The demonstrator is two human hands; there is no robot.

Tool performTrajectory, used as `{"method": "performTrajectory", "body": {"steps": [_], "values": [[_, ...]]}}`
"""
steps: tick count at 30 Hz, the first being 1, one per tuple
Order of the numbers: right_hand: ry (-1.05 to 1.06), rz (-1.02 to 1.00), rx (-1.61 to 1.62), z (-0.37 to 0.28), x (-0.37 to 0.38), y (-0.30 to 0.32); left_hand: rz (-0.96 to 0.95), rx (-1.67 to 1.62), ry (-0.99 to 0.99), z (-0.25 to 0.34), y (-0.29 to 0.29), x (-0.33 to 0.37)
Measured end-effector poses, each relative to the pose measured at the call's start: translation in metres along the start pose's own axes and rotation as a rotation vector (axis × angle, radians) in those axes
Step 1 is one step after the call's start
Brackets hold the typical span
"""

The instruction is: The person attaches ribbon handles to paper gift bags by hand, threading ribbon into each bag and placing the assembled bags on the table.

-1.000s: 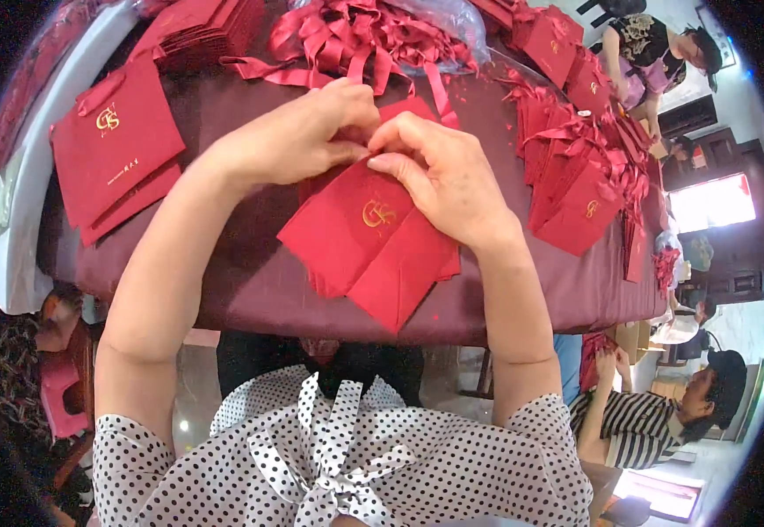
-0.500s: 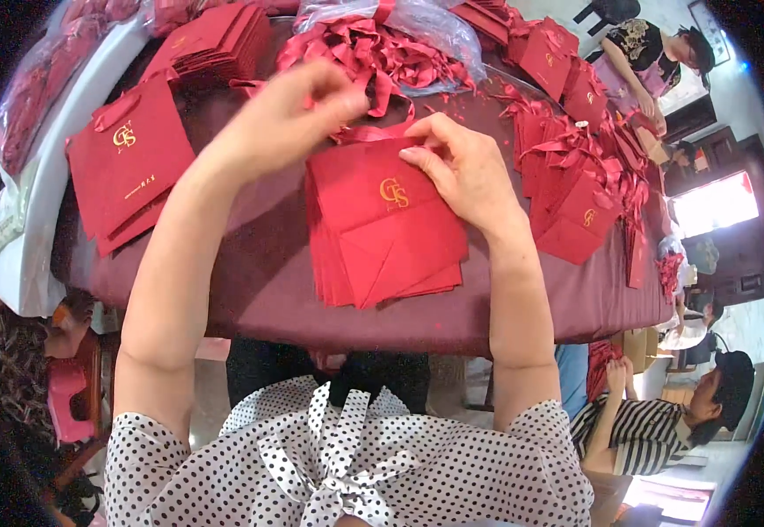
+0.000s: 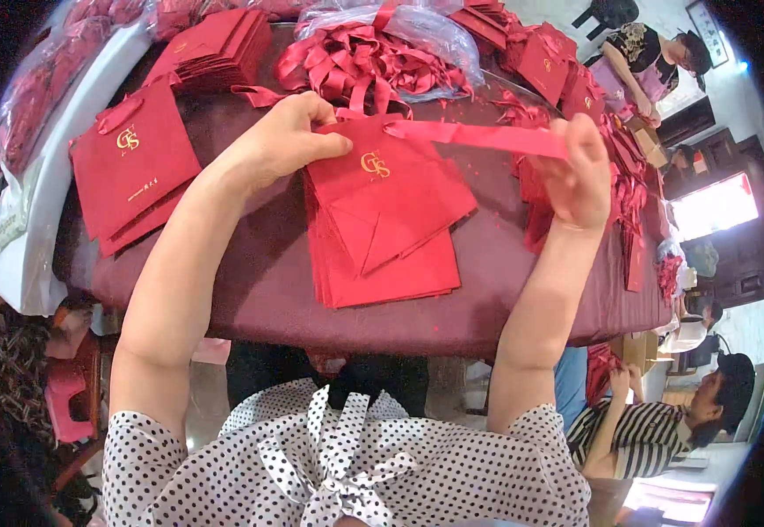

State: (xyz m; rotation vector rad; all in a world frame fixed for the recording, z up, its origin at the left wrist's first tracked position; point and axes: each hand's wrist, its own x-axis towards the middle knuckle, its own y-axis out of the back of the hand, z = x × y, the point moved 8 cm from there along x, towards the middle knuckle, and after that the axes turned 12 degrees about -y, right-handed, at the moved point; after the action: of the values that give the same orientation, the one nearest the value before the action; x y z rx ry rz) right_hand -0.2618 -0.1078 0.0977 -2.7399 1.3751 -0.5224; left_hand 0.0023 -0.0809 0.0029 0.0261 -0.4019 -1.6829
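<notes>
A flat red paper gift bag [image 3: 391, 189] with a gold emblem lies askew on a stack of red bags [image 3: 386, 285] in front of me. My left hand [image 3: 298, 140] pinches its upper left corner between thumb and fingers. From a hole near the bag's top edge a red ribbon [image 3: 487, 138] stretches out taut to the right. Its far end is in my right hand [image 3: 579, 176], closed and somewhat blurred, raised over the bags on the right.
Beyond the stack, loose red ribbons [image 3: 373, 61] heap on clear plastic. More red bags [image 3: 136, 158] lie at left; a pile [image 3: 215, 48] stands behind them. Ribboned bags [image 3: 632, 202] line the right side of the dark red tablecloth [image 3: 259, 255]. Two people sit at right.
My right hand has moved right, drawing the ribbon out straight from the bag. My left hand has come down onto the bag's corner. The top bag has turned askew on its stack.
</notes>
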Motion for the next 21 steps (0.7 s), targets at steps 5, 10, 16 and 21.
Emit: {"method": "performTrajectory", "body": {"steps": [5, 10, 16, 21], "values": [[0.153, -0.165, 0.134, -0.017, -0.011, -0.016, -0.004, 0.061, -0.143, 0.007, 0.000, 0.006], [0.258, 0.147, -0.127, -0.027, -0.007, -0.022, 0.048, -0.144, -0.092, 0.011, -0.007, 0.002], [0.563, 0.547, -1.329, -0.039, -0.007, -0.068, 0.065, -0.148, -0.224, 0.008, -0.004, 0.008], [0.115, 0.206, -0.782, 0.020, 0.028, -0.110, 0.041, -0.266, -0.119, 0.013, -0.019, -0.001]]}}
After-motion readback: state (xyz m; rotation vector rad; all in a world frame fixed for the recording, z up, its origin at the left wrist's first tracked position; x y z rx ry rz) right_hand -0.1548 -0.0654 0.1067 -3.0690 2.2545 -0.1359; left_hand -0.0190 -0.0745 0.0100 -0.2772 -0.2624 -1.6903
